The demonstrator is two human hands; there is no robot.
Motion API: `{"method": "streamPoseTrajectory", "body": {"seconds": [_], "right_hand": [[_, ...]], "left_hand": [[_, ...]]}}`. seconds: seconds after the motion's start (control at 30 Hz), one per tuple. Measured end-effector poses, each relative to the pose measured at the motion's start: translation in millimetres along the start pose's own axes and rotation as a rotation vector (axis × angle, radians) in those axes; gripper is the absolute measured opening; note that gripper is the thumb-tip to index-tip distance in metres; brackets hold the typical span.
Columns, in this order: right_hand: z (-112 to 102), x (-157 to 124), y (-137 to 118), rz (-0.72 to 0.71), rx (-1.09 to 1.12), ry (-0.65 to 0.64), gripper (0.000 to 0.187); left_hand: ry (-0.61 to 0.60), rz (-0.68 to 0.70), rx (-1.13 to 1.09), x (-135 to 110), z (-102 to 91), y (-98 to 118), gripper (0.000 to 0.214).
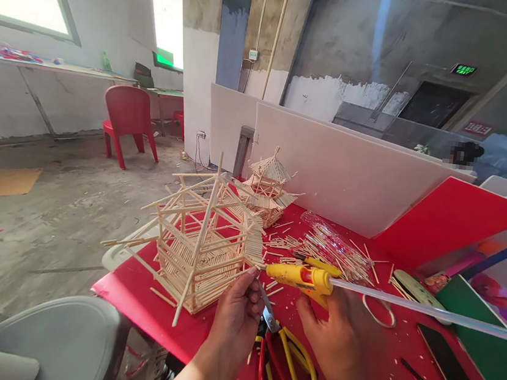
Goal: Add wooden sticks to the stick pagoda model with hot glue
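Note:
A stick-built pavilion frame [195,244] lies tilted on the red table [139,296], near its left edge. My left hand [234,314] is closed, its fingertips pinching the frame's right side. My right hand [337,336] grips a yellow hot glue gun [300,277] with a long clear glue stick [428,311] trailing to the right. The gun's nozzle points left and touches the frame close to my left fingertips. A finished stick pagoda [267,187] stands behind the frame.
Red and yellow handled scissors [281,357] lie below my hands. Loose sticks [329,248] and a clear wrapper are scattered behind the gun. White panels [330,168] wall the table's far side. A green board [488,342] lies at right. A red chair [128,116] stands on the floor.

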State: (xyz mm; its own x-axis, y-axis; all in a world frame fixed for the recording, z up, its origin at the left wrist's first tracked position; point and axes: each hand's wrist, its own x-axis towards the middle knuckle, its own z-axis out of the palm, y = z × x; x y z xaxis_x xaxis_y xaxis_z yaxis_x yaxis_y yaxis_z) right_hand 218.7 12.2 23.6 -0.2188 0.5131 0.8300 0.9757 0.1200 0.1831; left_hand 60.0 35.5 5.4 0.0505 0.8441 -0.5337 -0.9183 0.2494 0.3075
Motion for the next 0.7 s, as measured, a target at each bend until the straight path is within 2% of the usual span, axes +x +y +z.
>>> {"method": "streamPoseTrajectory", "body": {"seconds": [0.23, 0.5, 0.7], "right_hand": [[1.5, -0.8, 1.1, -0.006, 0.003, 0.019, 0.02], [2.1, -1.0, -0.7, 0.013, 0.013, -0.011, 0.02], [3.4, 2.0, -2.9, 0.015, 0.024, 0.013, 0.019]], "left_hand": [[-0.002, 0.004, -0.005, 1.5, -1.0, -1.1, 0.015], [-0.01, -0.002, -0.004, 1.5, -2.3, -1.2, 0.011], [-0.013, 0.009, -0.006, 3.0, -2.4, -2.0, 0.01]]}}
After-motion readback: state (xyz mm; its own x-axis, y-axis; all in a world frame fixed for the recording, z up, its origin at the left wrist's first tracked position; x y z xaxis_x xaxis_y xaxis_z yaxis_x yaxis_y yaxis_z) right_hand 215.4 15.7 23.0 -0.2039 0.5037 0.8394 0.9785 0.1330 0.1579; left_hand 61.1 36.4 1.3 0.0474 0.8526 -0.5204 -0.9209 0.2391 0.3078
